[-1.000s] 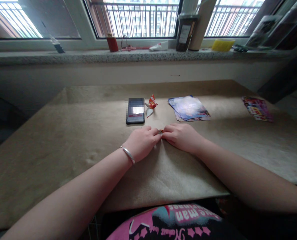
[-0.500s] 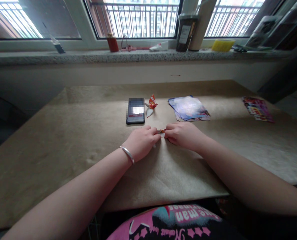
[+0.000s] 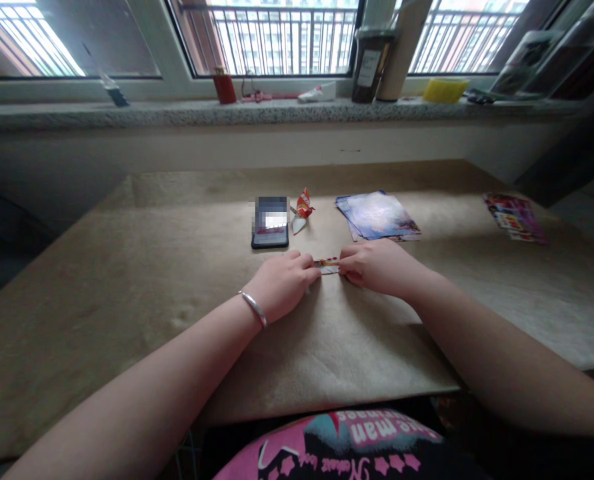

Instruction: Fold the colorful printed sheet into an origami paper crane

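Observation:
A narrow strip of folded printed paper (image 3: 329,265), orange and white, lies low over the table between my two hands. My left hand (image 3: 287,280), with a silver bangle at the wrist, is closed on the strip's left end. On the right end, the fingers of my right hand (image 3: 374,267) are pinched together. Both ends of the paper are hidden under the fingertips. Just beyond my hands sit a phone (image 3: 271,233) and a small folded orange-and-white paper figure (image 3: 303,208).
A stack of printed paper sheets (image 3: 381,217) lies behind my right hand. Colourful printed papers (image 3: 514,219) rest at the table's (image 3: 101,267) far right. On the stone windowsill (image 3: 177,117) stand a red container (image 3: 224,87), a dark jar (image 3: 371,67) and a yellow block (image 3: 445,90).
My right hand has slid a little to the right along the paper, so more of the strip shows between my hands. My left hand stays almost in place.

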Tool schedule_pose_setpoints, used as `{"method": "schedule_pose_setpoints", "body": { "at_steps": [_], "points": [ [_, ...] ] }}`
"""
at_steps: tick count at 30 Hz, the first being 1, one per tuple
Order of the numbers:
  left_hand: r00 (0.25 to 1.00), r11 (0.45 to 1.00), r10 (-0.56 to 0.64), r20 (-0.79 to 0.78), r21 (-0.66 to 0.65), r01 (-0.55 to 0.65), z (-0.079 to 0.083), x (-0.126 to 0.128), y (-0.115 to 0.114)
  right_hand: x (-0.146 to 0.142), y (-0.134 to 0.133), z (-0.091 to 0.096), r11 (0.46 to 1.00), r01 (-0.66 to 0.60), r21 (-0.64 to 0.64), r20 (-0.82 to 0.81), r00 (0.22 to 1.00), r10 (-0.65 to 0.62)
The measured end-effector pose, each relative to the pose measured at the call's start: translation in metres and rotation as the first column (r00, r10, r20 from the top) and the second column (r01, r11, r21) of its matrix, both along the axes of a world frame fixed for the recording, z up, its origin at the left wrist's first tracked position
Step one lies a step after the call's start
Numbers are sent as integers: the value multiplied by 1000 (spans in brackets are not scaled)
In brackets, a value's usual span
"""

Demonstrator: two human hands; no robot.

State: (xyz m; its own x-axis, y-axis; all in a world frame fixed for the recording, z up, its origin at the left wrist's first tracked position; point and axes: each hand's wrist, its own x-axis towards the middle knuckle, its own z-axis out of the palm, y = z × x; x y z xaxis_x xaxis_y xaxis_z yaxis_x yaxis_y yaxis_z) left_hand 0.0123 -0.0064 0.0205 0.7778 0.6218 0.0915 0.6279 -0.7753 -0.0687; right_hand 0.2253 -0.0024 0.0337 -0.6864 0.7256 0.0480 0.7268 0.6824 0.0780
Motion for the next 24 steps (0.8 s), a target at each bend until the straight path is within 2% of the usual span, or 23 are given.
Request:
{"method": "schedule_pose_setpoints", "body": {
  "at_steps": [4,8,16,24],
  "points": [
    [1000,1000,-11,6,-13,11,1,0,1,2,4,-7,1000,-6,13,-107,994,7],
    [1000,999,-7,16,-31,8,1,-1,1,-1,5,-17,995,-85,58,-194,976,94],
    [999,997,-47,20,-65,48,1,-1,6,-11,0,-21,989,-96,112,-126,986,110],
    [999,998,-45,-27,-38,44,0,-3,6,-12,-2,-17,997,-51,55,-146,987,59]
  ]
}}
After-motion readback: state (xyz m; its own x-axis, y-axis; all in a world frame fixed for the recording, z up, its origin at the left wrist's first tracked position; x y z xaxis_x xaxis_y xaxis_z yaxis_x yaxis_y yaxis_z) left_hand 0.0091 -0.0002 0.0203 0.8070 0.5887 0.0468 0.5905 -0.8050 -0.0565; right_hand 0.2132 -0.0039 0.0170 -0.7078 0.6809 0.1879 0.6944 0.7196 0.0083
